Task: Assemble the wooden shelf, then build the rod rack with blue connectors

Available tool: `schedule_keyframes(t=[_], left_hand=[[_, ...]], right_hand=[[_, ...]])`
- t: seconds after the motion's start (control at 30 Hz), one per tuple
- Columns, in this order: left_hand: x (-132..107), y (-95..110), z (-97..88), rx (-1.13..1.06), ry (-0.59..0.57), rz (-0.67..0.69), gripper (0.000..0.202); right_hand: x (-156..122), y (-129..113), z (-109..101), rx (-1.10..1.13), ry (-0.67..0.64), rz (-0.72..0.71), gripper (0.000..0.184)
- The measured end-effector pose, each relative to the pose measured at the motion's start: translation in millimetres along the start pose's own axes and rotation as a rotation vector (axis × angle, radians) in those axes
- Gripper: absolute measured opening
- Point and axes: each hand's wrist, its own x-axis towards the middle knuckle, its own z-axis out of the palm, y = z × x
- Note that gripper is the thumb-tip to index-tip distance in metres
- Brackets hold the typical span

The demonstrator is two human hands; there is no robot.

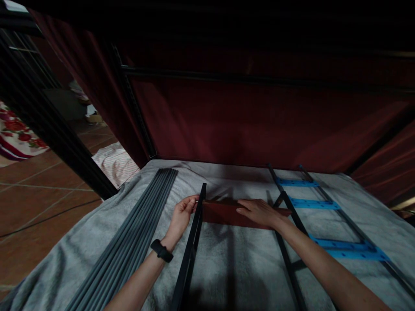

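Observation:
My left hand (185, 210), wearing a dark wristband, is closed in a pinch at the outer side of a black metal frame bar (194, 231). A thin, light piece (196, 201) shows between its fingertips and the bar; too little of it is visible to tell its kind. A reddish-brown board (223, 214) spans from this bar to the black frame's right side (283, 248). Over the board's upper edge lies my right hand (257, 211), palm down with its fingers stretched out. Its forearm hides part of the board's right end.
Several long grey tubes (142, 224) lie side by side on the grey blanket (220, 259) at left. Racks with blue slats (314, 204) lie at right. A dark post (58, 121) and maroon cloth walls (240, 116) surround the surface. Tiled floor (42, 203) shows beyond.

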Motion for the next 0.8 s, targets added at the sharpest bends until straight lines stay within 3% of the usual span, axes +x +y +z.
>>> schedule_keyframes(t=[0.17,0.43,0.63,0.8], left_hand=[[3.8,3.0,2.3,-0.040,0.058,-0.014,0.035],[3.3,10.0,1.1,-0.118,-0.006,-0.099,0.032],[6.4,2.2,-1.0,-0.160,0.069,-0.179,0.041],[5.2,0.4,-0.7,-0.073,0.131,-0.164,0.033]], right_hand=[[-3.3,-5.6,-4.0,-0.024,0.032,-0.021,0.035],[-1.5,-3.2,0.4,-0.076,0.023,-0.010,0.035],[-0.4,-1.3,2.4,-0.084,0.030,-0.017,0.037],[1.3,2.2,4.7,-0.077,0.038,-0.027,0.035]])
